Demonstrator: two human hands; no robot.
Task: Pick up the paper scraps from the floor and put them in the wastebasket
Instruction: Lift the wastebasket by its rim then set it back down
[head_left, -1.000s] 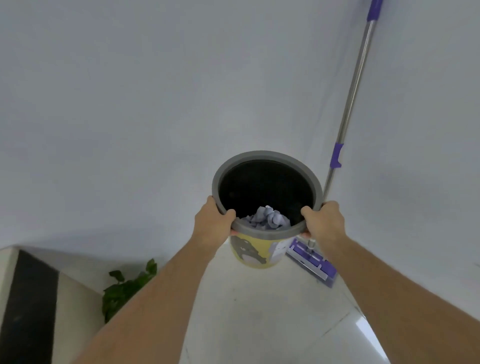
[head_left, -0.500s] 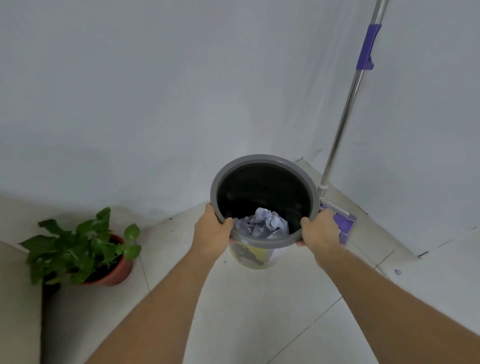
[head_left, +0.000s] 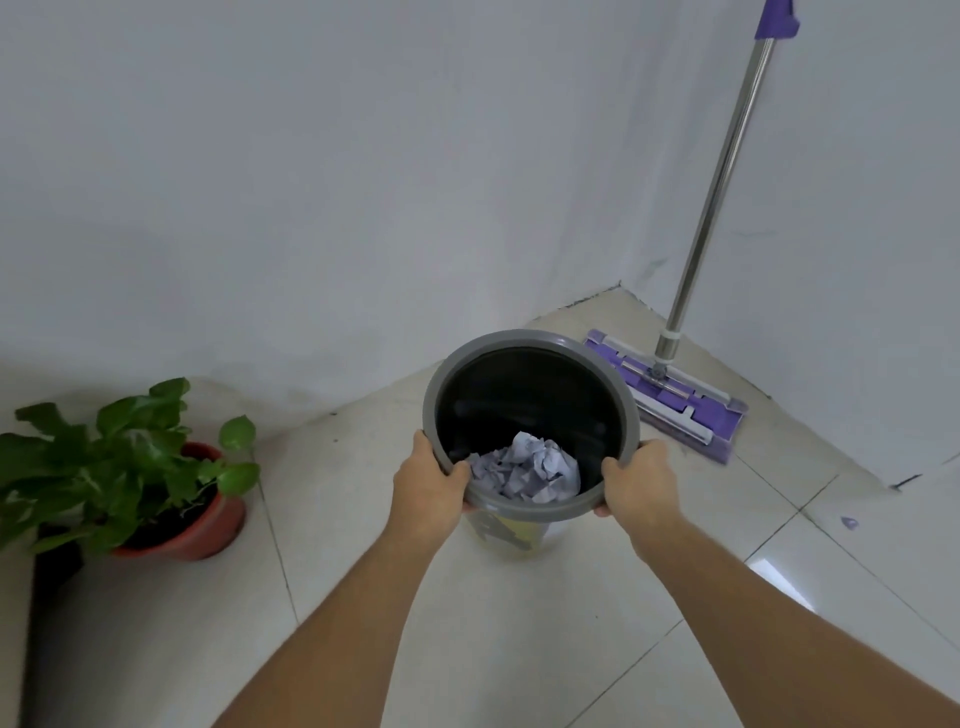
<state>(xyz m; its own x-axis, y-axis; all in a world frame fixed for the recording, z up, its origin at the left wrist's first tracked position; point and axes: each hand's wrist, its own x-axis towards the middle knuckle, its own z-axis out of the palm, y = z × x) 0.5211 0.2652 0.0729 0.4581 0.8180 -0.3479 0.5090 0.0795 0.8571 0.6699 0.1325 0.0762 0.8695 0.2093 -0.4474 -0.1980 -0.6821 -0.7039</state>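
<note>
The wastebasket (head_left: 535, 343) has a grey rim, a black inside and a yellow printed body. It is held low over the tiled floor near a room corner. My left hand (head_left: 428, 488) grips the rim on its left side. My right hand (head_left: 636, 480) grips the rim on its right side. Crumpled pale purple paper scraps (head_left: 524, 473) lie in a heap inside the basket. One small purple scrap (head_left: 849, 522) lies on the floor tiles to the right.
A purple flat mop (head_left: 670, 395) with a steel handle leans in the corner, right behind the basket. A potted green plant (head_left: 130, 467) in a red-brown pot stands at the left beside a low ledge. White walls close off the back and right.
The view has tilted down from the wall to the floor. The basket, still held in both hands, has come down closer to the tiles; the plant and mop head have come fully into view.
</note>
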